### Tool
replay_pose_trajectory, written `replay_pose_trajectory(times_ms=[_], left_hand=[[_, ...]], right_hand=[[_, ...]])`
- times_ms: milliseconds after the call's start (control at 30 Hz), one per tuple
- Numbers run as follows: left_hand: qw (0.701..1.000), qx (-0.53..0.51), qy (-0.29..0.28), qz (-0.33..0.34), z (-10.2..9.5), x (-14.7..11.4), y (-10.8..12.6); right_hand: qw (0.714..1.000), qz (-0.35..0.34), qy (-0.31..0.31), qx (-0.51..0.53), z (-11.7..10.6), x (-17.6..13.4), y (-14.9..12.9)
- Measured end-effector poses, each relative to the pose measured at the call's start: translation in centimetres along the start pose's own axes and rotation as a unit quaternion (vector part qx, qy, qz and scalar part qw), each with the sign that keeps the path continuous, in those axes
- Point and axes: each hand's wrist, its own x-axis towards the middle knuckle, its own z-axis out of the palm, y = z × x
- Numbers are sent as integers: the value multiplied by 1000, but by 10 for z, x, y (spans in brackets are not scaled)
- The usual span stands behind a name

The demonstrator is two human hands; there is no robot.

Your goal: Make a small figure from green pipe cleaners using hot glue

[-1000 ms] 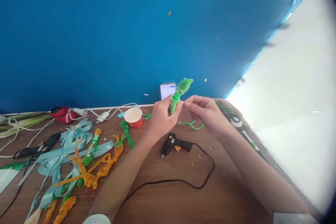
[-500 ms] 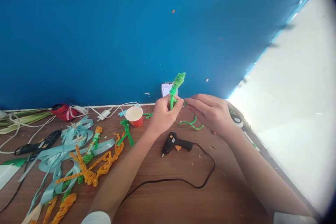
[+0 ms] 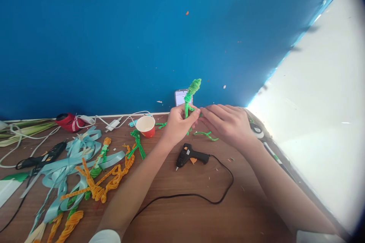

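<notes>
One green piece (image 3: 194, 88) is clamped in the left hand (image 3: 179, 123); the right hand (image 3: 232, 123) is lowered closer, a strand (image 3: 200, 114) seemingly pinched, allowing two-handed work.

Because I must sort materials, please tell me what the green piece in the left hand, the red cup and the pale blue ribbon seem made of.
Green piece: probably chenille stems, matte; its outline is fuzzy. Red cup: likely paper, smooth; thin wall, pale inside. Blue ribbon: perhaps satin, softly shiny; flat bands catch light.
</notes>
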Motion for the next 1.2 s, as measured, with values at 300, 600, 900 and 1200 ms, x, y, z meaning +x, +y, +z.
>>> replay_pose_trajectory(times_ms=[300, 600, 900, 1200], left_hand=[[999, 19, -24, 11, -4, 1, -2], [996, 34, -78, 23, -11, 2, 2], [976, 138, -137, 97, -20, -3, 15], [988, 107, -93, 56, -15, 1, 11]], right_hand=[[1000, -10, 7, -19, 6, 0, -2], [966, 97, -53, 234, -11, 8, -6], [656, 361, -148, 646, -14, 12, -10], [626, 402, -95, 661, -4, 14, -10]])
